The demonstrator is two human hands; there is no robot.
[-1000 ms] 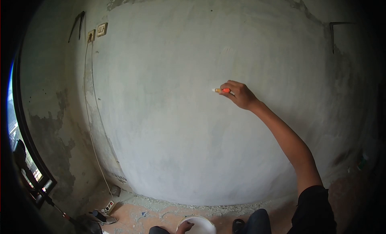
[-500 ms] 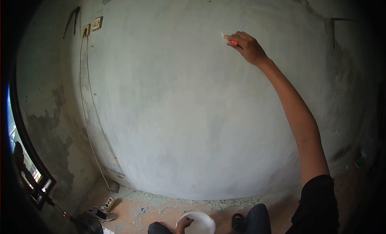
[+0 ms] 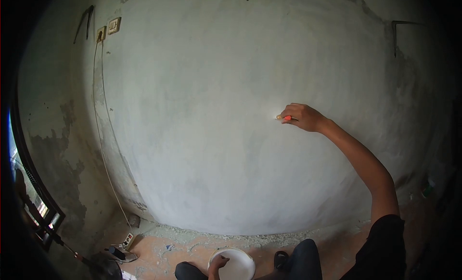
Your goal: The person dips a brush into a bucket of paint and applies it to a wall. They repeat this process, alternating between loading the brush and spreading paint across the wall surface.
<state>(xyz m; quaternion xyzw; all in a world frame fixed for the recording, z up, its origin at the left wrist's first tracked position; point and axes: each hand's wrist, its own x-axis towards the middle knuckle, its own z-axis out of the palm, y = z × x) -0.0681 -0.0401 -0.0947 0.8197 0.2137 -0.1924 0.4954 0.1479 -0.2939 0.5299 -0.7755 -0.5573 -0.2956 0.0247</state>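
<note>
My right hand (image 3: 305, 118) is closed around a small paintbrush (image 3: 287, 118) with an orange-red handle part. Its pale tip meets the whitish wall (image 3: 207, 116) at about mid-height; the fingers partly hide the tool. Low in the view, my left hand (image 3: 219, 262) grips the left rim of a round white bucket (image 3: 243, 264). The bucket stands between my knees, and its inside looks white.
A socket (image 3: 101, 34) and a switch (image 3: 114, 25) sit on the wall at upper left, with a cable hanging down to a power strip (image 3: 127, 240). Plaster crumbs (image 3: 202, 235) line the wall's foot. Metal brackets (image 3: 395, 37) stick out at both sides. A window is at left.
My right hand has moved down the wall with the paintbrush, from near the top to mid-height, and slightly to the right. My left hand stays at the bucket.
</note>
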